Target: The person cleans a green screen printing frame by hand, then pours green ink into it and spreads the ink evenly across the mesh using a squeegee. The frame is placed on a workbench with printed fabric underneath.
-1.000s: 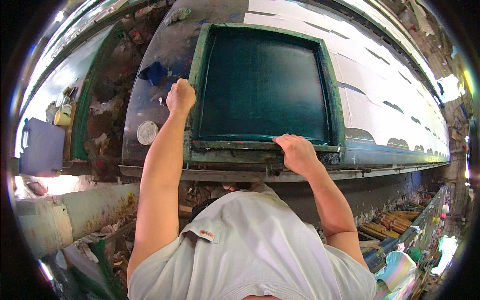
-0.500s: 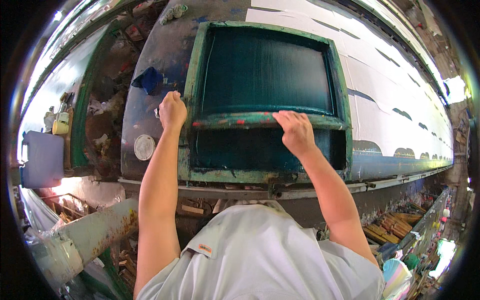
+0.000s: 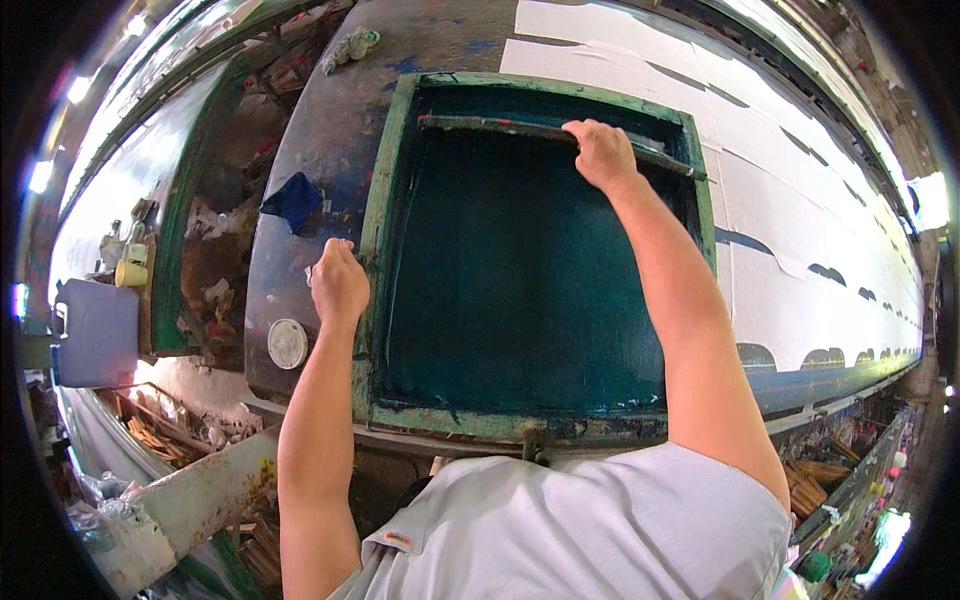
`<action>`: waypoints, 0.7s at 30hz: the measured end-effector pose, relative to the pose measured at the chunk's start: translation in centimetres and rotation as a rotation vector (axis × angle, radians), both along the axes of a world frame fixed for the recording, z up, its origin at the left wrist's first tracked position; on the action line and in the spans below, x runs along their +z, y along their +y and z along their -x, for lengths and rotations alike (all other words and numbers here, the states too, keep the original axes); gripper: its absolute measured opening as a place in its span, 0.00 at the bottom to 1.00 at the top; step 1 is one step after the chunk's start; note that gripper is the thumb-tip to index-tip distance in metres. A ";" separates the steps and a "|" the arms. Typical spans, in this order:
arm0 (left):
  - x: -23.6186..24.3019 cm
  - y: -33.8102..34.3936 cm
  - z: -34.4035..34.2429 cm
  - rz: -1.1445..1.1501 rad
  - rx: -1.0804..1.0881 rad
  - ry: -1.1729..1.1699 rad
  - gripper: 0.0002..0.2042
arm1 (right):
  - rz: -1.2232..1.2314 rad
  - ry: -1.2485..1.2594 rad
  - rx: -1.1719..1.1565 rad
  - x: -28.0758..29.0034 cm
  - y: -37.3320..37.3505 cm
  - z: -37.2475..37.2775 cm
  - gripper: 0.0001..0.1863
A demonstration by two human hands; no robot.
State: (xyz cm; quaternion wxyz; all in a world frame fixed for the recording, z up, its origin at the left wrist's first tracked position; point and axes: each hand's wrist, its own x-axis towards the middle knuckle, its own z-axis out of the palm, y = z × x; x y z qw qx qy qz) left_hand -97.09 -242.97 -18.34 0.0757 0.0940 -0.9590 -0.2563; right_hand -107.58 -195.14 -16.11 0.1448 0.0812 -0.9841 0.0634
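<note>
A printing screen (image 3: 692, 222) with a green-stained wooden frame and dark teal mesh lies flat on the long table. Across the far end of the mesh runs a squeegee (image 3: 500, 126), a paint-spotted bar slightly tilted down to the right. My right hand (image 3: 606, 155) is closed over it, right of its middle. My left hand (image 3: 338, 283) makes a fist against the left side of the frame. What its fingers hold is hidden; a small pale bit shows at their outer edge.
White fabric pieces (image 3: 770, 170) cover the table to the right. A dark blue cloth (image 3: 292, 202), a round white lid (image 3: 287, 344) and a crumpled rag (image 3: 350, 50) lie left of the screen. Farther left stand a purple-grey container (image 3: 97, 332) and a yellow cup (image 3: 131, 272).
My right hand has pushed the squeegee away from me, from the near part of the mesh to its far end. My left hand keeps its place beside the frame. The view has shifted slightly.
</note>
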 end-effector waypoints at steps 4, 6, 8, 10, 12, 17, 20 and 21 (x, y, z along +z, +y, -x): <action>-0.3 -0.2 -0.1 -0.018 0.000 0.005 0.15 | -0.040 -0.026 -0.005 0.1 1.7 4.5 0.23; -0.5 -0.2 -0.1 -0.013 -0.003 0.012 0.15 | -0.065 -0.025 0.004 0.1 2.0 5.6 0.24; -0.7 -0.4 -0.1 0.015 -0.002 0.009 0.15 | -0.051 -0.004 -0.005 -0.4 2.1 6.0 0.24; -0.8 -0.4 0.0 0.003 -0.011 0.037 0.16 | -0.043 0.026 0.017 -1.0 1.9 5.7 0.24; -0.9 -0.5 0.0 0.005 -0.013 0.045 0.16 | -0.080 0.078 0.006 -1.6 1.4 5.0 0.23; -0.6 -0.4 0.2 0.013 -0.027 0.060 0.16 | -0.056 0.002 -0.050 -0.6 1.8 6.7 0.23; -0.6 -0.2 -0.1 -0.003 -0.019 0.072 0.16 | -0.045 0.003 -0.008 -0.2 1.9 6.3 0.24; -0.5 -0.1 0.1 -0.001 -0.016 0.076 0.16 | -0.051 -0.016 -0.025 -0.1 1.9 6.2 0.24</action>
